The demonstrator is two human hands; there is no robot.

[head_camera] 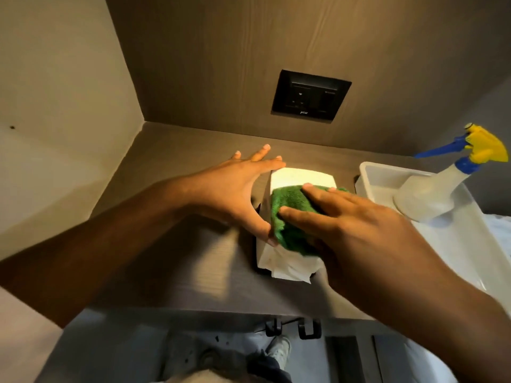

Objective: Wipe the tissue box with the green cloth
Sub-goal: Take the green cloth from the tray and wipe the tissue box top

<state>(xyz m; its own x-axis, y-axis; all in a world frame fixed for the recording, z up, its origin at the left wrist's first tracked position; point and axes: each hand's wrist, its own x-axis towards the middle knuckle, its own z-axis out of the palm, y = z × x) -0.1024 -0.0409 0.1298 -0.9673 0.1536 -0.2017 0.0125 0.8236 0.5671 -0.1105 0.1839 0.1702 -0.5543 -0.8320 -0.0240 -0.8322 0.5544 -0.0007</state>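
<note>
Right hand (351, 228) lies nearest, fingers flat and extended, pressing the folded green terry cloth (293, 217) onto the top of the white rectangular tissue box (301, 176). Left hand (235, 189) braces the box's left side, fingers spread open, thumb at the near corner. Box sits on the brown wood-grain shelf (171, 272); its long axis runs away from the camera, white tissue (287, 265) spilling below the right palm. Wiping is under way; beyond the fingertips the top is bare, so the next stroke likely goes forward.

My two bare forearms, no sleeves, left hand (243, 189), right hand (351, 225), short pale fingernails, light sneaker (279, 348) below
</note>
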